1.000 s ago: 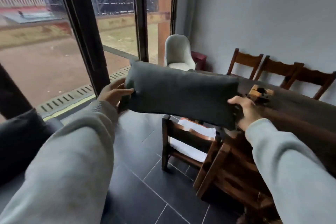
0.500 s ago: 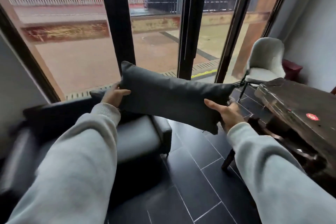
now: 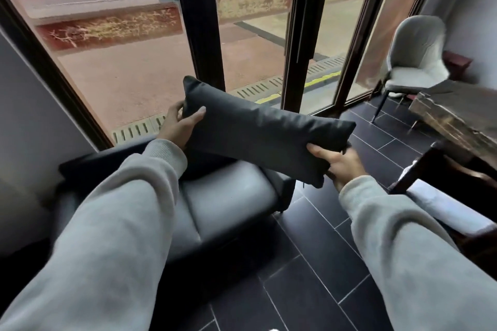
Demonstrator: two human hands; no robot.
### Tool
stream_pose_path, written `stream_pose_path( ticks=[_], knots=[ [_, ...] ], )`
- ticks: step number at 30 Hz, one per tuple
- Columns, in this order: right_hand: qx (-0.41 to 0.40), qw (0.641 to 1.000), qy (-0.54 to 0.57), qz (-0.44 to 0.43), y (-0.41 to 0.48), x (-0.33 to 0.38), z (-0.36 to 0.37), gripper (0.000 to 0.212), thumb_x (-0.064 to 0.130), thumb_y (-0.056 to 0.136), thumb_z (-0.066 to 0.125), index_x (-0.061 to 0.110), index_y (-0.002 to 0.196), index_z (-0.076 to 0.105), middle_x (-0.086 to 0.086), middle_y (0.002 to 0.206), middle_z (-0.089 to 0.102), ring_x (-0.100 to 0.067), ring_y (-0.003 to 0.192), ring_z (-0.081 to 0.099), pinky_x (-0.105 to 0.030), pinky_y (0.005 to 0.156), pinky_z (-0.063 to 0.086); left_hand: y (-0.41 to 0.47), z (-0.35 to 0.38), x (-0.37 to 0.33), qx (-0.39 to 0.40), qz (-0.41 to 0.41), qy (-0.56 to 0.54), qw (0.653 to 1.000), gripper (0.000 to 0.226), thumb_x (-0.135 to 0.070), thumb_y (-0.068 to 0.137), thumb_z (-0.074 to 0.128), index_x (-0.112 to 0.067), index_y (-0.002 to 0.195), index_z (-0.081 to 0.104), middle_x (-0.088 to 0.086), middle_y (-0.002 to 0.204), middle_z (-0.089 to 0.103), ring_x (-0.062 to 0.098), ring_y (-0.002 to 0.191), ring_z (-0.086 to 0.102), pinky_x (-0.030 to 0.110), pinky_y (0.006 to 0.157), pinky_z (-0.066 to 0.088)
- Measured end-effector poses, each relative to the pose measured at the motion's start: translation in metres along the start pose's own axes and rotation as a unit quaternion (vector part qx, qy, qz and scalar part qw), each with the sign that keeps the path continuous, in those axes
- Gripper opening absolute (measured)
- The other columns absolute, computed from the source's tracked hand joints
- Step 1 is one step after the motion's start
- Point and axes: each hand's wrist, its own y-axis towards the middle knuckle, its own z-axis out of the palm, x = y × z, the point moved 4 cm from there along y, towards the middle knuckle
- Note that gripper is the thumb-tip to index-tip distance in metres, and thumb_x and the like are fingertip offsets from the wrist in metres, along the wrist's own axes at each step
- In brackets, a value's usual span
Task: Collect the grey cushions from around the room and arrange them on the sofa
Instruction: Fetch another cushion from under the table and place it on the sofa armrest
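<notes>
I hold a long dark grey cushion [image 3: 263,129] in the air with both hands, tilted down to the right. My left hand [image 3: 178,123] grips its upper left end and my right hand [image 3: 340,162] grips its lower right corner. Below it stands a dark grey leather sofa [image 3: 228,196] against the window, its right armrest under the cushion. Another dark cushion [image 3: 107,166] lies along the sofa's back, partly hidden by my left sleeve.
Tall dark-framed glass doors [image 3: 204,35] run behind the sofa. A pale armchair [image 3: 416,62] stands at the far right corner. A dark wooden table [image 3: 457,118] and a chair with a white seat pad [image 3: 443,209] are at the right. The floor has dark tiles [image 3: 309,277].
My view has swung left from the table and chairs to the sofa. The cushion came with me and now hangs over the sofa's right end, closer and lower.
</notes>
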Motion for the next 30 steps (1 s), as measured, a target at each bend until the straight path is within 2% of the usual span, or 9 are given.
stream_pose_path(
  ticks=[3,6,10,14,16,21,25,28,30],
  knots=[
    [-0.009,1.0,-0.003,0.01,0.027,-0.022,0.02,0.049,0.013,0.076,0.092,0.023,0.118,0.068,0.004,0.113,0.079,-0.01,0.092,0.077,-0.021,0.052,0.051,0.045,0.003,0.015,0.011,0.007,0.018,1.0,0.082,-0.059,0.079,0.075,-0.031,0.149,0.042,-0.001,0.144,0.058,0.023,0.129,0.057,0.049,0.11,0.046],
    [-0.009,0.999,0.0,0.033,0.062,-0.059,0.04,0.046,0.016,0.08,0.09,0.026,0.118,0.067,0.011,0.106,0.08,-0.001,0.078,0.078,-0.03,0.059,0.056,0.094,0.012,0.034,0.027,0.012,0.018,0.999,0.104,-0.064,0.065,0.079,-0.028,0.153,0.036,0.002,0.148,0.054,0.025,0.134,0.055,0.05,0.111,0.046],
    [-0.032,0.997,-0.001,0.07,0.115,-0.112,0.066,0.054,0.016,0.083,0.088,0.015,0.131,0.064,0.002,0.116,0.079,-0.01,0.093,0.079,-0.033,0.06,0.059,0.176,0.025,0.07,0.043,0.024,0.037,0.998,0.086,-0.052,0.08,0.079,-0.024,0.152,0.041,0.001,0.146,0.056,0.021,0.131,0.056,0.043,0.112,0.046],
    [-0.047,0.993,0.003,0.112,0.16,-0.159,0.089,0.059,0.013,0.083,0.088,0.008,0.137,0.064,-0.009,0.126,0.077,-0.031,0.118,0.073,-0.06,0.1,0.056,0.251,0.036,0.104,0.073,0.005,0.056,0.996,0.072,-0.051,0.085,0.075,-0.027,0.148,0.047,-0.009,0.137,0.06,0.01,0.12,0.06,0.03,0.101,0.051],
    [-0.057,0.991,0.008,0.12,0.181,-0.177,0.1,0.058,0.01,0.084,0.087,0.007,0.137,0.064,-0.01,0.126,0.077,-0.031,0.119,0.073,-0.057,0.103,0.055,0.283,0.04,0.119,0.083,0.008,0.058,0.995,0.068,-0.05,0.086,0.075,-0.029,0.145,0.048,-0.014,0.129,0.061,0.006,0.114,0.059,0.023,0.094,0.05],
    [-0.096,0.987,0.02,0.125,0.225,-0.216,0.123,0.056,0.007,0.08,0.088,0.003,0.132,0.066,-0.012,0.118,0.08,-0.029,0.11,0.077,-0.037,0.077,0.062,0.359,0.056,0.165,0.118,-0.002,0.091,0.989,0.069,-0.057,0.079,0.074,-0.026,0.138,0.054,0.003,0.146,0.056,0.023,0.131,0.056,0.046,0.111,0.047],
    [-0.147,0.981,0.013,0.125,0.256,-0.256,0.13,0.061,0.007,0.079,0.091,0.007,0.134,0.064,-0.01,0.12,0.08,-0.028,0.111,0.077,-0.048,0.097,0.059,0.421,0.088,0.212,0.164,-0.039,0.085,0.982,0.077,-0.05,0.087,0.074,-0.022,0.152,0.043,-0.006,0.144,0.054,0.016,0.125,0.055,0.038,0.107,0.048],
    [-0.198,0.972,0.009,0.128,0.277,-0.29,0.126,0.064,0.013,0.076,0.094,0.01,0.132,0.065,-0.004,0.118,0.081,-0.022,0.111,0.077,-0.044,0.098,0.059,0.462,0.12,0.246,0.214,-0.043,0.091,0.972,0.075,-0.048,0.088,0.075,-0.024,0.151,0.042,-0.019,0.126,0.056,0.004,0.108,0.058,0.03,0.095,0.051],
    [-0.23,0.964,-0.004,0.133,0.289,-0.311,0.122,0.068,0.023,0.069,0.098,0.015,0.129,0.067,0.003,0.115,0.082,-0.015,0.108,0.077,-0.04,0.095,0.059,0.483,0.138,0.271,0.25,-0.055,0.091,0.962,0.075,-0.048,0.087,0.077,-0.027,0.15,0.042,-0.015,0.13,0.058,0.009,0.115,0.061,0.038,0.102,0.053]
  ],
)
